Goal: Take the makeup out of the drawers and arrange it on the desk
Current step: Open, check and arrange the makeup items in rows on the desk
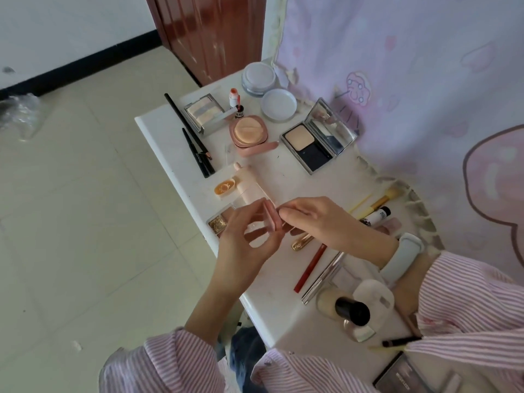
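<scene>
Both hands pinch pink compact [271,215] above desk [263,296]: left hand [249,239] steadies, right hand [320,222] positions for placing.

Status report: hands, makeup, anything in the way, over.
Left hand and right hand both pinching small pink compact. White desk crowded; red pencil lies nearby.

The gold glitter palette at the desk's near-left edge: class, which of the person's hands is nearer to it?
Left. The left hand hovers just right of the gold glitter palette, its fingers partly over it. The right hand lies farther right, beyond the small pink item both hands hold.
</scene>
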The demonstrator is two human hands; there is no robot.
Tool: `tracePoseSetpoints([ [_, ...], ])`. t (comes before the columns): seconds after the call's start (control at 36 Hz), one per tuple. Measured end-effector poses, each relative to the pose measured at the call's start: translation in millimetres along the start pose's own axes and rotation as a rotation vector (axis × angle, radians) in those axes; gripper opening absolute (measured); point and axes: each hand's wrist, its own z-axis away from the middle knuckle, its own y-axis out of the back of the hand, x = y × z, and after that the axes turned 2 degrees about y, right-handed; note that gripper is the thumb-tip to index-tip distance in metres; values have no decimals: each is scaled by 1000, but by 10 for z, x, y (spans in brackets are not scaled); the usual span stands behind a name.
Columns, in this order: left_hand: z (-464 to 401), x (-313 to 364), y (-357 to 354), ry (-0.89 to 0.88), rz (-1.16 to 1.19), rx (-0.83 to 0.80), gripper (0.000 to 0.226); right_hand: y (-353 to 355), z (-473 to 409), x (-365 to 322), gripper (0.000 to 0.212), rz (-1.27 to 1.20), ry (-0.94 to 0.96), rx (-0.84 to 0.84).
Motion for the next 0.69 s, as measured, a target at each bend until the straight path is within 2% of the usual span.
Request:
tracePoseSetpoints([
  [0.25, -46, -43, -9, -266, -303, 18, 51, 37, -13, -18, 17, -73, -20, 21],
  [0.39, -53, -76, -24, -358, -404, 34, 54, 31, -5, -32, 15, 54, -8, 22],
  [0.5, -49, -88, -54, -342, -371, 29, 53, 32, 6, -24, 6, 168, -5, 62],
  [0.56, -48, -72, -71, -307, -330, 30, 52, 58, 9, -23, 9, 181, -18, 86],
  [0.69, -46, 14, -176, -161, -126, 14, 56, 200, 20, -12, 17, 39, -96, 123],
])
